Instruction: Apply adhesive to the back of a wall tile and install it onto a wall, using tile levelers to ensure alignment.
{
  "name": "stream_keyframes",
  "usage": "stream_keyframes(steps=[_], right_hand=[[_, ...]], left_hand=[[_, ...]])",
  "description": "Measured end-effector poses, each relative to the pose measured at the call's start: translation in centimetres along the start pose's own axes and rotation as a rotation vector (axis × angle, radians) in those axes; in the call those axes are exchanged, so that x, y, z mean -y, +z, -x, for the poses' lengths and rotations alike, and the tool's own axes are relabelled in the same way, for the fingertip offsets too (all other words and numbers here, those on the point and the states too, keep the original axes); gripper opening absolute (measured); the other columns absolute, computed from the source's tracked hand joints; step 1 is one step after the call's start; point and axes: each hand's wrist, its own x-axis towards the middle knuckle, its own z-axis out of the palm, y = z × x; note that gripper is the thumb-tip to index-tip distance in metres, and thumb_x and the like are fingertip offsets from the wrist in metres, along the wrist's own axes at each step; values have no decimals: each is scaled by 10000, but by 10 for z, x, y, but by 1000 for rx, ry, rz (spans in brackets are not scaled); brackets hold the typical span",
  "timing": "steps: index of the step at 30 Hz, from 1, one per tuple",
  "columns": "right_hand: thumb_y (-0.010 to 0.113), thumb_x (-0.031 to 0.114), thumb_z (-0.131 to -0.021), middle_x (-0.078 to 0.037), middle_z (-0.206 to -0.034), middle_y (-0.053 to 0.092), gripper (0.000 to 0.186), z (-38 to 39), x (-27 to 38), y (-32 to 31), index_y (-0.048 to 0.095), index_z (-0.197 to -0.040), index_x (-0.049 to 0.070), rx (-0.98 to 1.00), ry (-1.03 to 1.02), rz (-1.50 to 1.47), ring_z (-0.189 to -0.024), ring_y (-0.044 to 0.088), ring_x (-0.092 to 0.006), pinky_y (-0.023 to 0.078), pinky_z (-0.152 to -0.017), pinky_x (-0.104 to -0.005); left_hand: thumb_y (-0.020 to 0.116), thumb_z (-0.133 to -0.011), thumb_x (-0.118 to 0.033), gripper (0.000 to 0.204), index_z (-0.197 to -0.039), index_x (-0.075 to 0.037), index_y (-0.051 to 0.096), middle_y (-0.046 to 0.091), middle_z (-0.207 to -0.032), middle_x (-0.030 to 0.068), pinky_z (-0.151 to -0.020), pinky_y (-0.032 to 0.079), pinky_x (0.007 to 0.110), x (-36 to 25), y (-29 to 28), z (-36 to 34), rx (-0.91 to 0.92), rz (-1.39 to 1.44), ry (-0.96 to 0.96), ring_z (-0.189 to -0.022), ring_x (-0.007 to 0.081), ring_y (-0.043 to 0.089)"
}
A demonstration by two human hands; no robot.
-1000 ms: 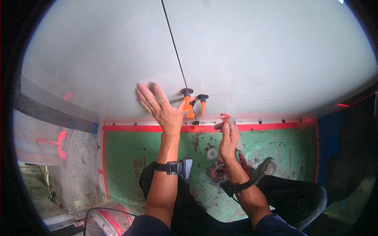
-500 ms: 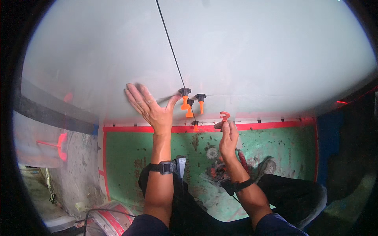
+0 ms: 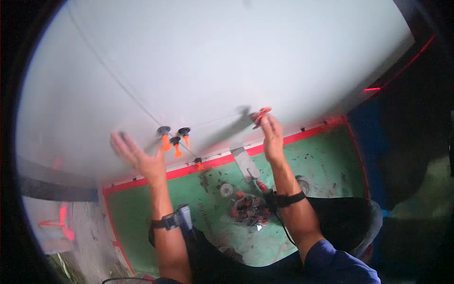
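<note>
My left hand (image 3: pixel 138 154) is open, fingers spread against the large pale grey tile panel (image 3: pixel 246 57), left of a cluster of levelling clips with black round bases and orange handles (image 3: pixel 165 141). A smaller orange clip (image 3: pixel 199 164) sits lower, at the panel's bottom edge. My right hand (image 3: pixel 272 135) grips a small red plastic piece (image 3: pixel 263 111) up against the panel, right of the clips, where a thin horizontal joint runs. The piece is blurred, so its exact shape and whether it touches the panel are unclear.
Below lies green floor protection sheet (image 3: pixel 142 227) edged with red tape. On it rest a trowel with red handle (image 3: pixel 245 164), a round pale disc (image 3: pixel 227 189) and a bagged pile of orange and black parts (image 3: pixel 247 210). My bent dark-clad legs frame the lower edge.
The view has turned, tilting the panel's joints. My right hand has risen with the red piece to the panel, farther from the clips, uncovering more of the trowel. My left hand stays spread.
</note>
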Motion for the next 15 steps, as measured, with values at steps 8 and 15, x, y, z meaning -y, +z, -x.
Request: stream_keyframes(steps=[8,15], right_hand=[[483,259,-1035,-115,-1028,675,258,-51,35,-94,599,-933,53,-368,-37,-379,-985,620,-221,465,-892,-390],[520,235,-988,-127,-883,695,262,-112,181,-148,636,-931,8,-608,-250,-85,-764,652,-234,526,-687,-375]], left_hand=[[688,-907,-179,702,-1462,63,332,382,-1507,263,-1183,264,500,-75,-66,7,-38,492,-16,-1410,400,367],[616,-888,-117,690,-1522,-134,344,351,-1567,113,-1167,287,540,-230,25,28,355,404,619,-1453,330,307]])
